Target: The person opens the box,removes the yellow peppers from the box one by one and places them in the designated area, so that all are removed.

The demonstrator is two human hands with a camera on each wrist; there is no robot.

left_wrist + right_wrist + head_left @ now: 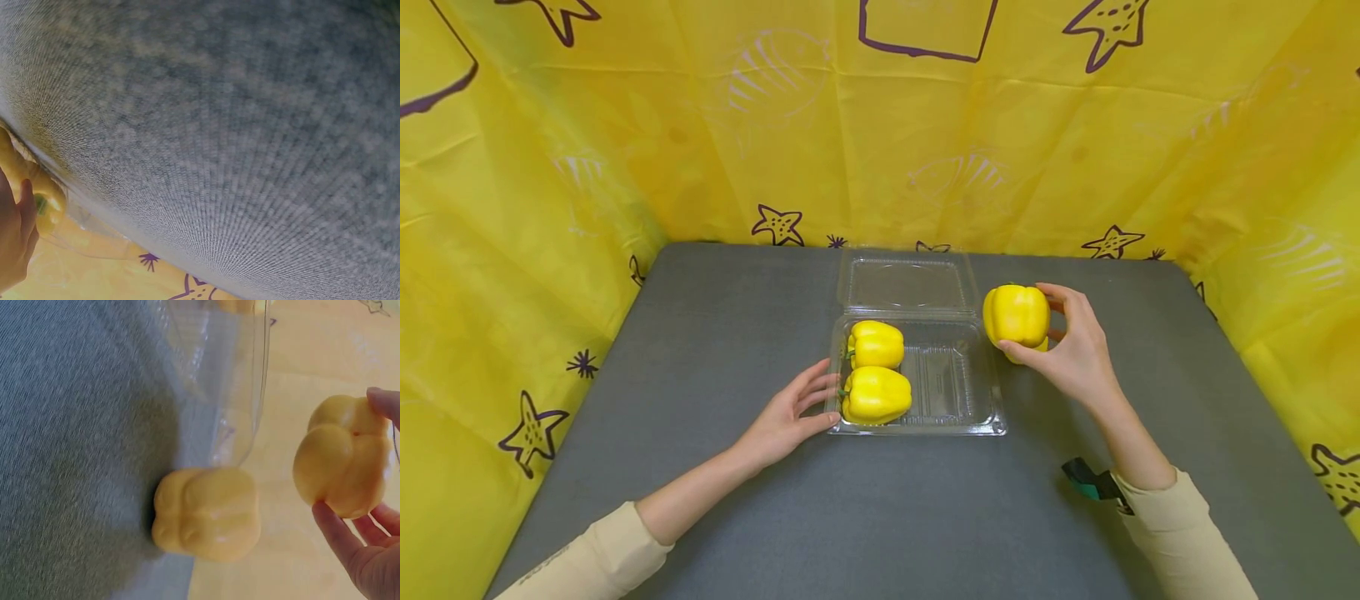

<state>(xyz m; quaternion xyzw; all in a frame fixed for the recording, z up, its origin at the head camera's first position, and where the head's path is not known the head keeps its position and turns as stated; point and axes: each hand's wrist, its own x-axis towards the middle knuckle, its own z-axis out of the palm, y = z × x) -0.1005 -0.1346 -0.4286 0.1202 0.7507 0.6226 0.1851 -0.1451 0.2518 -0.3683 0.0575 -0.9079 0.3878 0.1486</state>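
A clear plastic clamshell container (947, 375) lies with its lid (910, 283) folded back. Two yellow bell peppers fill its left side: one (877, 344) farther back, the other (876, 396) nearer me, stems to the left. My left hand (786, 421) touches the container's left edge with fingers and thumb lightly spread. Beyond the container's right side, my right hand (1078, 346) holds another yellow bell pepper (1018, 312) between thumb and fingers. The right wrist view shows that pepper raised, with one more pepper (209, 512) standing on the table.
A dark grey cloth (722, 317) covers the table. Yellow printed curtains (865, 150) rise at the back and both sides. A black and green strap (1090, 482) shows beside my right sleeve.
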